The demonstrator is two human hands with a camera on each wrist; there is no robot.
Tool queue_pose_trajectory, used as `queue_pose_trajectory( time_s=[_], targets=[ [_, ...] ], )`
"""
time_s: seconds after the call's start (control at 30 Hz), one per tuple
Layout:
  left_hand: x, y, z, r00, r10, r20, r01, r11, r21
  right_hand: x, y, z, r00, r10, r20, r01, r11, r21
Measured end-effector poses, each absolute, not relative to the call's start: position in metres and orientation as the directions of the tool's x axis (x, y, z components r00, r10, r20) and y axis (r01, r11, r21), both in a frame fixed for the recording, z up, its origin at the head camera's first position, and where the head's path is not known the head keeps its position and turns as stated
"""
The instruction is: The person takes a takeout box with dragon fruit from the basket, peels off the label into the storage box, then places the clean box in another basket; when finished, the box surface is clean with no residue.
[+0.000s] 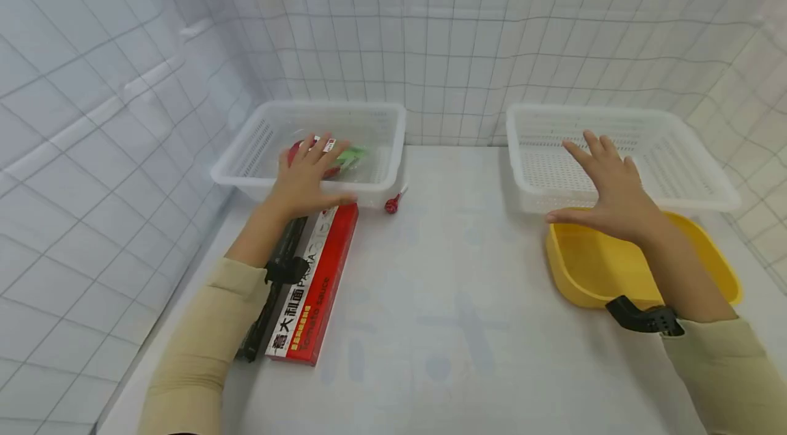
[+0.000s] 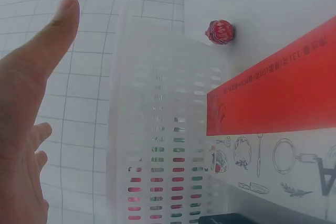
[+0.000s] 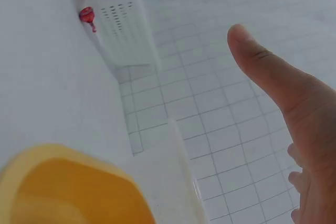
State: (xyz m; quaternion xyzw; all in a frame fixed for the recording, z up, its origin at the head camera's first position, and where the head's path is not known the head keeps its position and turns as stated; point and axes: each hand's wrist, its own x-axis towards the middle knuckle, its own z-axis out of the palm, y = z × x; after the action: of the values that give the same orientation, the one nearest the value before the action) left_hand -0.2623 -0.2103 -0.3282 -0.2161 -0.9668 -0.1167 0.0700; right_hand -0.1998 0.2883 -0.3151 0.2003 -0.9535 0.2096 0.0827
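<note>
My left hand point(image 1: 305, 182), fingers spread, hovers over the front of the left white basket point(image 1: 246, 181) and holds nothing. Inside that basket lie red and green packaged items point(image 1: 352, 158), partly hidden by the hand. Below the hand a red and white pasta box point(image 1: 313, 291) lies lengthwise, with a dark long box point(image 1: 261, 319) along its left side. A red-wrapped lollipop point(image 1: 391, 205) rests by the basket's front right corner. My right hand point(image 1: 615, 196), also spread and holding nothing, is above the yellow bin point(image 1: 572, 278) and the front of the right white basket point(image 1: 535, 201).
White tabletop point(image 1: 443, 285) stretches between the two sides. Behind the baskets stands a white grid-patterned wall point(image 1: 455, 46), and another grid-patterned surface point(image 1: 74, 148) rises along the left. The yellow bin sits close in front of the right basket.
</note>
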Motion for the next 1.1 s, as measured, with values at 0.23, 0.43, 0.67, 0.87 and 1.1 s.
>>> queue_pose_trajectory(
  time_s=[0.23, 0.43, 0.67, 0.87, 1.1],
  targets=[
    [-0.254, -0.216, -0.332, -0.900, 0.283, 0.331, 0.404, 0.828, 0.389, -0.187, 0.281, -0.320, -0.895, -0.266, 0.359, -0.432, 0.718, -0.545],
    [-0.239, -0.210, -0.341, -0.922, -0.061, 0.382, 0.299, 0.514, 0.804, -0.174, 0.267, -0.326, -0.886, -0.210, 0.413, -0.442, 0.650, -0.618],
    [-0.226, -0.200, -0.343, -0.907, -0.419, 0.027, 0.039, -0.020, 0.999, -0.169, 0.248, -0.333, -0.831, -0.217, 0.512, -0.528, 0.598, -0.604],
    [-0.229, -0.198, -0.346, -0.844, -0.445, -0.299, -0.144, -0.350, 0.926, -0.170, 0.229, -0.337, -0.822, -0.257, 0.508, -0.552, 0.578, -0.601],
    [-0.239, -0.193, -0.353, -0.835, -0.434, -0.339, -0.140, -0.429, 0.893, -0.175, 0.206, -0.342, -0.831, -0.296, 0.472, -0.552, 0.551, -0.626]
  ],
)
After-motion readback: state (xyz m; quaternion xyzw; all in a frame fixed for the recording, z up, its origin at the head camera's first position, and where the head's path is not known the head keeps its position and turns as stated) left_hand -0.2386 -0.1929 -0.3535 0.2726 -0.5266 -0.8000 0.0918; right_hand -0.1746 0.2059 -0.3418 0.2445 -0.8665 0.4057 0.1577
